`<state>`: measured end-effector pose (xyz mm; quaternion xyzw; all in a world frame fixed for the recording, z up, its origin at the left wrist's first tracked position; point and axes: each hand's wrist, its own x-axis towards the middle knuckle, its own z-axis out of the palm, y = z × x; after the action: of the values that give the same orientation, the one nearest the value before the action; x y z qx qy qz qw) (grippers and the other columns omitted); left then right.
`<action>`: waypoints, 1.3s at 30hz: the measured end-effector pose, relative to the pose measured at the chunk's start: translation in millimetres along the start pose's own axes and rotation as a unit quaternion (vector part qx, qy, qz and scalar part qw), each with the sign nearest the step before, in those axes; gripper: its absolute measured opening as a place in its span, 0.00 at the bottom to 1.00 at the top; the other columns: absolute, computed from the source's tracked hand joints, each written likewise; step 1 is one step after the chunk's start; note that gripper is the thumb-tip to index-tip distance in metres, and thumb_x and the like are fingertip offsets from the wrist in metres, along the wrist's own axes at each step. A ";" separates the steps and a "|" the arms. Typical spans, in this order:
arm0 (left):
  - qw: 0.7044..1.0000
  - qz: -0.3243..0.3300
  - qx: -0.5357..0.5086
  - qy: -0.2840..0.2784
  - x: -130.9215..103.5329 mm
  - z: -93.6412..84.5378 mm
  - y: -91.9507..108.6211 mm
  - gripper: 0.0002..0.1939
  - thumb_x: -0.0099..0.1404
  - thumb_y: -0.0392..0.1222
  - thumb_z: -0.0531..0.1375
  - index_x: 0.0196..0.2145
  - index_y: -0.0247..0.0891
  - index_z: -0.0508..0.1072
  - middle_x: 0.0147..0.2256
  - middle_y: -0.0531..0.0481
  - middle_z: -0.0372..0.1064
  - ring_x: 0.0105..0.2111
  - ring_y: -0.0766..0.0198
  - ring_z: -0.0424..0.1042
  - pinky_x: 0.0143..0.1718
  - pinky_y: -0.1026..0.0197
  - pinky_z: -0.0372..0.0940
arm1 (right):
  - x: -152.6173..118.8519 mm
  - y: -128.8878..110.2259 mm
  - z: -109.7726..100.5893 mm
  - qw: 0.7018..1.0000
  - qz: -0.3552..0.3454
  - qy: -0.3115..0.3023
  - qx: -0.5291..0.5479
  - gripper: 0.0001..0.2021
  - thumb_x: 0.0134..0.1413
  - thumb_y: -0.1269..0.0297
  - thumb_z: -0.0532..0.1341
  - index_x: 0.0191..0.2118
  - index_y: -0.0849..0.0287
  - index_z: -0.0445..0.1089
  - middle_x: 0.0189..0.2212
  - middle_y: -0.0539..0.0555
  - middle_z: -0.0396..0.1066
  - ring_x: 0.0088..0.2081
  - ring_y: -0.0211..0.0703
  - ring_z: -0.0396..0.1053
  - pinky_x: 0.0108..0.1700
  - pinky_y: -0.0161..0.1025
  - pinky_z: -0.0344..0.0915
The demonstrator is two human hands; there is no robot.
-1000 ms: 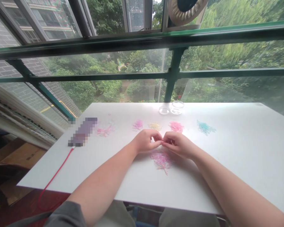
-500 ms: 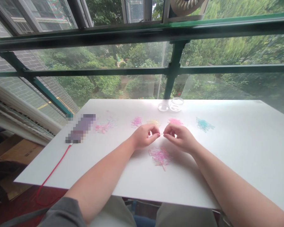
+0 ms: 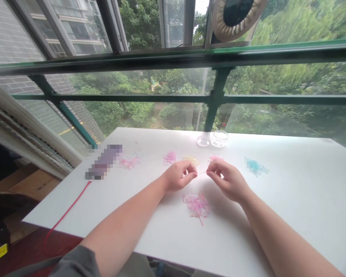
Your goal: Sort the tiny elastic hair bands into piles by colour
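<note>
One thin pale-pink strand, drawn out between two pinched grips.
Strand (image 3: 202,172): held above the white tabletop (image 3: 302,184), one end in the left hand (image 3: 180,177), pinched between thumb and fingers, the other likewise in the right hand (image 3: 229,180); material not certain, judged very light, soft and stretchy, somewhat slippery, liable to snap or spring away if overpulled; best taken at the extreme ends, with fingertips. Nearer the person: loose mixed pink-and-purple pile (image 3: 196,206), similar small pieces, apt to tangle. Beyond the hands: purple pile (image 3: 170,157), yellow pile (image 3: 191,159), pink pile (image 3: 216,158), partly hidden; to the right, teal pile (image 3: 255,166). At the far edge: clear round container (image 3: 220,139), flat clear disc (image 3: 203,142) beside it.
</note>
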<state>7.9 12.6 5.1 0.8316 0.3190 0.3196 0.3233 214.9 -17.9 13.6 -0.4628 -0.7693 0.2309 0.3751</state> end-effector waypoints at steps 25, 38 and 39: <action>0.998 0.059 -0.013 0.029 0.5 4.3 3.4 0.03 0.58 0.36 0.57 0.28 0.35 0.71 0.27 0.50 0.70 0.28 0.68 0.66 0.33 0.64 0.62 | -7.0 -5.8 10.0 0.999 -0.039 -0.006 -0.035 0.04 0.54 0.67 0.56 0.28 0.57 0.63 0.23 0.51 0.64 0.25 0.39 0.59 0.28 0.37 0.58; 0.995 0.074 -0.021 0.058 -0.2 2.5 8.8 0.03 0.58 0.36 0.57 0.28 0.36 0.70 0.27 0.51 0.68 0.29 0.68 0.66 0.34 0.64 0.62 | -5.8 -14.2 15.5 0.999 -0.037 0.016 0.032 0.02 0.52 0.68 0.58 0.29 0.57 0.64 0.24 0.51 0.65 0.26 0.38 0.61 0.30 0.37 0.60; 0.995 0.075 -0.019 0.057 -0.2 2.5 8.6 0.03 0.58 0.36 0.57 0.28 0.36 0.70 0.27 0.51 0.68 0.29 0.68 0.66 0.34 0.64 0.62 | -5.7 -14.2 15.5 0.999 -0.038 0.018 0.030 0.02 0.52 0.68 0.58 0.29 0.57 0.64 0.24 0.51 0.65 0.26 0.38 0.60 0.29 0.37 0.59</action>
<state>12.4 6.5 10.0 0.8272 0.2676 0.3960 0.2955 196.7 -29.7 12.1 -0.4256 -0.7722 0.2308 0.4115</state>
